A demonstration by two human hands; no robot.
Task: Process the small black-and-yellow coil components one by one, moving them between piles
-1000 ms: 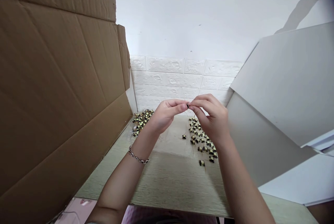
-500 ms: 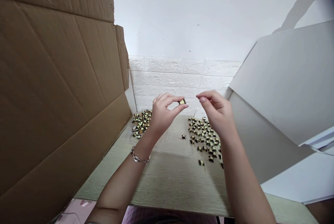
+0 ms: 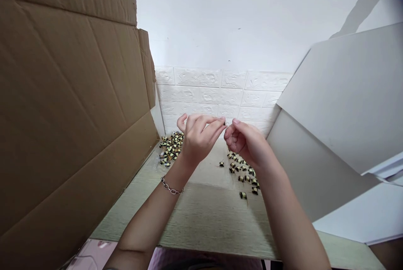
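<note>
My left hand point(image 3: 201, 135) pinches a small transformer point(image 3: 224, 123) between thumb and fingertips, above the table. Only a dark edge of it shows; the fingers cover the rest. Close to its right side is my right hand point(image 3: 247, 142), with fingers curled in and thumb against the index finger. Whether a wire lies in that pinch is too small to see. Below the right hand, several yellow-and-black transformers point(image 3: 241, 167) are spread on the table. Another heap of transformers point(image 3: 171, 148) lies left of my left wrist. One single transformer point(image 3: 221, 164) sits between the two groups.
A tall cardboard sheet point(image 3: 75, 93) walls off the left side of the pale wooden table point(image 3: 201, 219). White panels point(image 3: 340, 93) stand on the right, and a white brick-patterned wall point(image 3: 201, 77) closes the back. Clear plastic film point(image 3: 208, 173) covers part of the tabletop.
My right hand has moved left and turned, coming up close to the transformer in my left hand. My left fingers have rolled over the transformer, hiding most of it.
</note>
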